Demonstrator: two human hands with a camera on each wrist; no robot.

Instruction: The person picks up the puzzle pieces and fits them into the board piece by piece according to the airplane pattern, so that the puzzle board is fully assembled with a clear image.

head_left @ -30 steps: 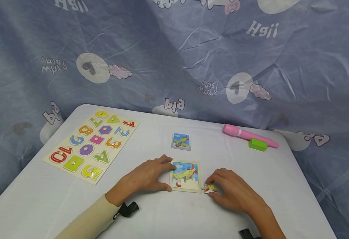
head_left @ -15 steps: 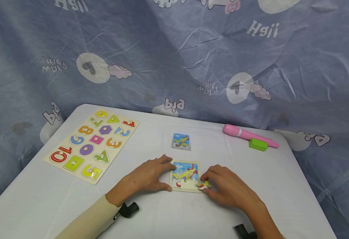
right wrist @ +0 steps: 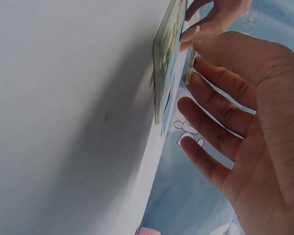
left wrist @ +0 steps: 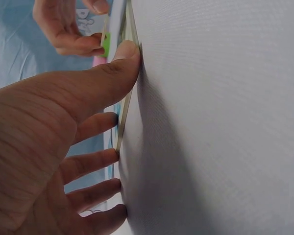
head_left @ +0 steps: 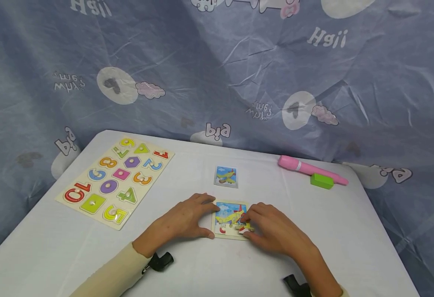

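A small jigsaw board point(head_left: 228, 236) with an airplane picture lies flat in the middle of the table. My left hand point(head_left: 181, 218) rests at its left edge, thumb and fingers spread; in the left wrist view the thumb touches the board's side. My right hand point(head_left: 278, 229) pinches a yellow, red and white puzzle piece point(head_left: 244, 228) over the board's lower right part. In the right wrist view that puzzle piece point(right wrist: 191, 59) is held edge-on between thumb and fingers, apart from the board point(right wrist: 159, 73). One fitted piece point(head_left: 222, 229) fills the lower left corner.
Behind the board lies a small airplane picture card point(head_left: 226, 176). A number-and-shape peg puzzle point(head_left: 144, 195) lies at the left. At the back right are a pink stick-like object point(head_left: 306, 167) and a green block point(head_left: 321, 181). A grey-blue printed cloth hangs behind the table.
My right hand has carried the puzzle piece leftward from beside the board to above its lower right part. My left hand has stayed at the board's left edge.
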